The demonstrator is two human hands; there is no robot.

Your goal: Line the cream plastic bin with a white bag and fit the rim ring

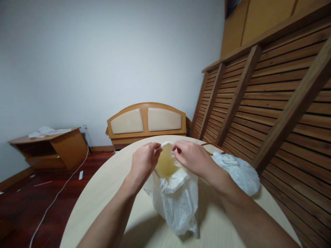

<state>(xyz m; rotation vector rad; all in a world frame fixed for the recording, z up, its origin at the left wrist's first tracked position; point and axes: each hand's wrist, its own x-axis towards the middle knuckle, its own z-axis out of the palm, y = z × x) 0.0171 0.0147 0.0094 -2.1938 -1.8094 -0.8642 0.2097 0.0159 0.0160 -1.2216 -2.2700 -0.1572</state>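
Observation:
A white plastic bag [179, 203] stands upright on the pale round table [103, 196], its mouth spread and a yellowish inside showing. On the left of the mouth, my left hand [146, 156] pinches the bag's rim between thumb and fingers. My right hand [192, 156] grips the rim on the far right side in the same way. Over the near side, the bag's edge is folded outward and hangs loosely. What lies deeper in the bag cannot be made out.
Another whitish plastic bag [239, 174], bulging, rests on the table's right side. Slatted wooden panels [232, 100] lean along the right. Behind the table stands a padded headboard [147, 120]. A low wooden cabinet [67, 148] and a white cable [60, 193] are at left.

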